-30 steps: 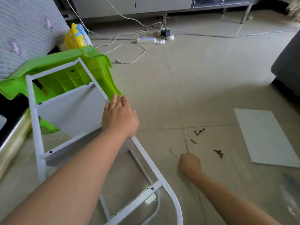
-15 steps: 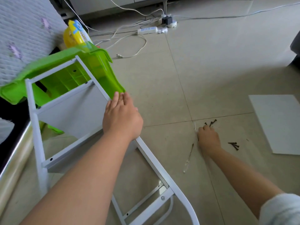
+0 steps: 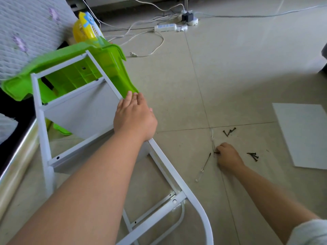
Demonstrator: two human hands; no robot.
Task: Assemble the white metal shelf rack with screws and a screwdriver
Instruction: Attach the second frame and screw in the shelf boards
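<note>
White metal shelf rack [image 3: 74, 114] lying tilted across the beige tiled floor [image 3: 230, 76], far end propped against an overturned bright green plastic stool [image 3: 70, 75], near end with its curved tube low in view. Left hand [image 3: 134, 117] laid over the rack's right-hand side rail, palm down, fingers straight and together, fingertips reaching the edge of the green stool — pressing on the rail, not curled round it. Right hand [image 3: 228, 157] down on the floor to the right of the rack, fingers curled, tips pinching a small dark screw [image 3: 216, 152] at the floor surface. Thin screwdriver with a clear handle [image 3: 203, 167] flat on the floor between the rack and the right hand, just beside the hand, apart from it. More dark screws in two small clusters to the right of the rack: one [image 3: 229, 132] beyond the right hand, another [image 3: 253, 155] on its far side. Flat white shelf panel [image 3: 304, 135] further right again, on the floor. White power strip [image 3: 165, 27] with trailing cables beyond the rack — well apart from it.
</note>
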